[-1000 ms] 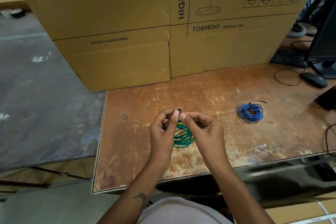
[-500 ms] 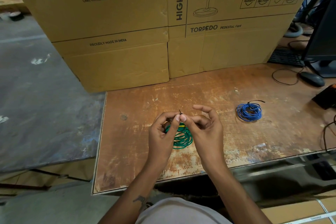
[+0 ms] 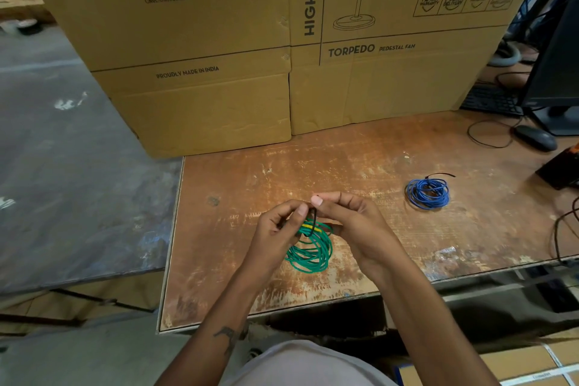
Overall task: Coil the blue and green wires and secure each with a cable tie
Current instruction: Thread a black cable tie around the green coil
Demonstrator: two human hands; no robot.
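A coil of green wire (image 3: pixel 311 252) with a yellow stripe hangs between my hands above the wooden table (image 3: pixel 360 166). A black cable tie (image 3: pixel 312 221) loops around the top of the coil. My left hand (image 3: pixel 275 233) pinches the tie and the coil's top from the left. My right hand (image 3: pixel 351 219) pinches the tie's upper end with thumb and forefinger. The blue wire coil (image 3: pixel 427 193) lies on the table to the right, bound by a black tie whose tail sticks out to the upper right.
Large cardboard fan boxes (image 3: pixel 282 41) stand along the back of the table. A black mouse (image 3: pixel 535 138), a keyboard (image 3: pixel 490 100) and a monitor (image 3: pixel 557 72) sit at the far right, with loose black cables (image 3: pixel 564 229) near the right edge.
My right hand's fingers have closed over the tie's end, and the tie's loop shows lower around the green coil. The blue coil has not moved.
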